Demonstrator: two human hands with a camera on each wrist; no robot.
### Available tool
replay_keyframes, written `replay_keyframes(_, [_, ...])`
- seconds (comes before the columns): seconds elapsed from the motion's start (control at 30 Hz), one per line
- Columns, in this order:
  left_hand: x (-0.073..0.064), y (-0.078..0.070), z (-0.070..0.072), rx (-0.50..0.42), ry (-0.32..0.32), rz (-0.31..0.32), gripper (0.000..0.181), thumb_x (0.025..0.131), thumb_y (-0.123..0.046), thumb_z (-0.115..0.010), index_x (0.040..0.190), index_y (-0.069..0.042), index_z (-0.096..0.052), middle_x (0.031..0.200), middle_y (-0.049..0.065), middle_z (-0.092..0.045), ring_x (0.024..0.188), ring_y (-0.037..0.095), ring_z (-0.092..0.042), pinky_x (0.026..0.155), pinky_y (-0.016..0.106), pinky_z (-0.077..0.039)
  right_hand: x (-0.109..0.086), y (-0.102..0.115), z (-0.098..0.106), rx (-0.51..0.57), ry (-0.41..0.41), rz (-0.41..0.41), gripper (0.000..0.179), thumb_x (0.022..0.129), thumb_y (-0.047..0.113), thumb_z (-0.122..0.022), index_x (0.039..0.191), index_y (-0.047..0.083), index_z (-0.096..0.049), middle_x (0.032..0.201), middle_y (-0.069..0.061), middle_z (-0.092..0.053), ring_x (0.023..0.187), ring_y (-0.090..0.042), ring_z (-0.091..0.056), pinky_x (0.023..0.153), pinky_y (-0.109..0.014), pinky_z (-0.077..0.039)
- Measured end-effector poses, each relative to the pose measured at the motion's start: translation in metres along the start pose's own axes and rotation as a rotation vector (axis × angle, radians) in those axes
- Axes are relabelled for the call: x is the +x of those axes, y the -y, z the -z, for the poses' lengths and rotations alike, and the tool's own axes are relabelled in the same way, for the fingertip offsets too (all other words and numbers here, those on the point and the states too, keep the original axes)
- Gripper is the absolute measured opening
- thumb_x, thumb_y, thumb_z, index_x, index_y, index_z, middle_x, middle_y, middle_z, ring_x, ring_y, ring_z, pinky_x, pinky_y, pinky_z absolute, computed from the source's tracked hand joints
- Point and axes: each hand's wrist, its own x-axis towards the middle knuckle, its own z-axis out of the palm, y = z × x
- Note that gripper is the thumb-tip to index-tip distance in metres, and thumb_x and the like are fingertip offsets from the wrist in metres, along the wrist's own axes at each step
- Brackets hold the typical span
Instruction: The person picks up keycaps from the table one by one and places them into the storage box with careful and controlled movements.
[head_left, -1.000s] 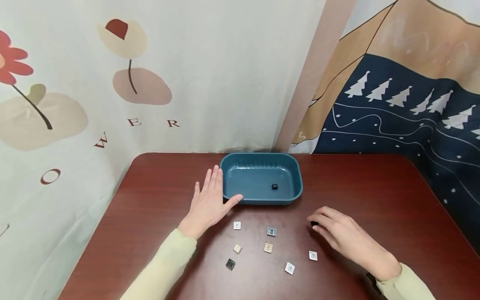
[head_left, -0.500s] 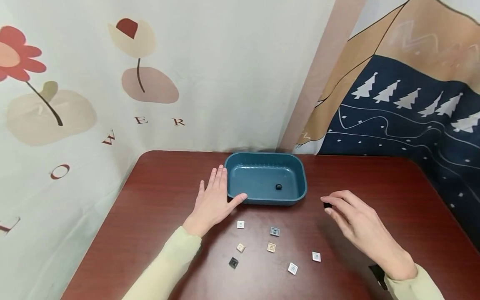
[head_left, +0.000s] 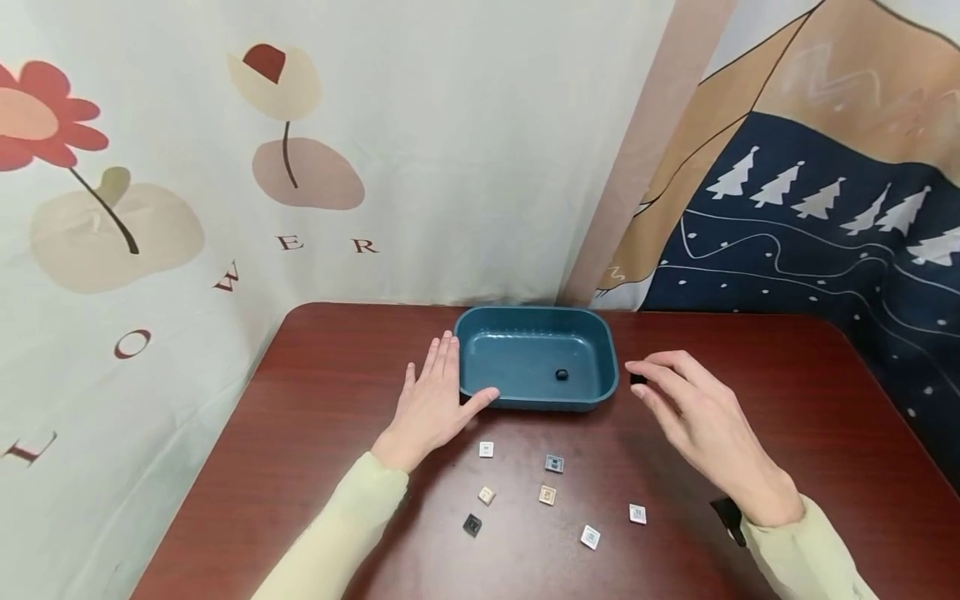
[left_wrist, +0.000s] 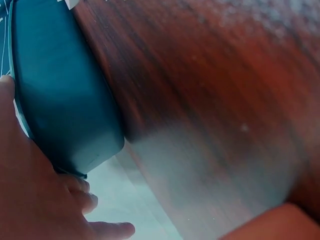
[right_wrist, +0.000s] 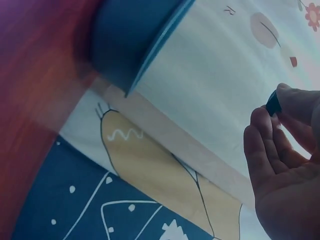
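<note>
Right hand (head_left: 697, 421) has neared the tub (head_left: 540, 404) — fingers pinching a black piece (head_left: 638, 379) — left fingers (head_left: 452, 358) spread.

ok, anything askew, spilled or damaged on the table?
Nothing stands out. The blue rectangular plastic basin sits upright, no spill or crack visible; the small, square, mixed-colour plastic-looking pieces in front lie at varied angles, likely normal for loose parts.

The head view is evenly bright, with pale glare on the near bench (head_left: 525, 571) and a soft shadow beside the right hand (head_left: 708, 429). Both wrist views look dimmer and hazy, the right hand dark against bright cloth (right_wrist: 200, 100).
</note>
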Motion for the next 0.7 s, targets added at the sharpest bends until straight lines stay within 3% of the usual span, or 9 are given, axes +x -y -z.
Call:
replay_keyframes(0.07, [0.0, 0.0, -0.001, -0.013, -0.001, -0.006, 0.11, 0.095, -0.082, -0.037, 0.165, -0.002, -0.008, 0.173, 0.011, -0.007, 0.159, 0.029, -0.008, 0.121, 0.066, -0.016, 0.004, 0.001, -0.001, 0.003, -0.005, -0.026, 0.042, 0.083, 0.002, -0.084, 0.123, 0.01, -0.075, 0.113, -0.002, -0.066, 0.095, -0.011, -0.062, 0.079, -0.01, -0.046])
replay_keyframes(0.23, [0.0, 0.001, -0.002, -0.012, -0.013, -0.009, 0.109, 0.096, -0.08, -0.039, 0.165, -0.002, -0.01, 0.173, 0.013, -0.01, 0.159, 0.03, -0.011, 0.12, 0.066, -0.017, 0.016, 0.003, -0.005, 0.034, -0.021, -0.073, 0.04, 0.085, 0.003, -0.083, 0.124, 0.009, -0.074, 0.114, -0.003, -0.066, 0.096, -0.011, -0.062, 0.074, -0.012, -0.049])
replay_keyframes(0.7, [0.001, 0.0, -0.001, 0.0, -0.003, -0.006, 0.109, 0.096, -0.08, -0.04, 0.165, -0.001, -0.01, 0.173, 0.012, -0.008, 0.159, 0.031, -0.011, 0.12, 0.067, -0.018, 0.043, 0.003, -0.034, 0.136, -0.072, -0.057, 0.033, 0.09, 0.0, -0.079, 0.122, 0.006, -0.074, 0.112, -0.007, -0.067, 0.086, -0.013, -0.058, 0.066, -0.013, -0.044])
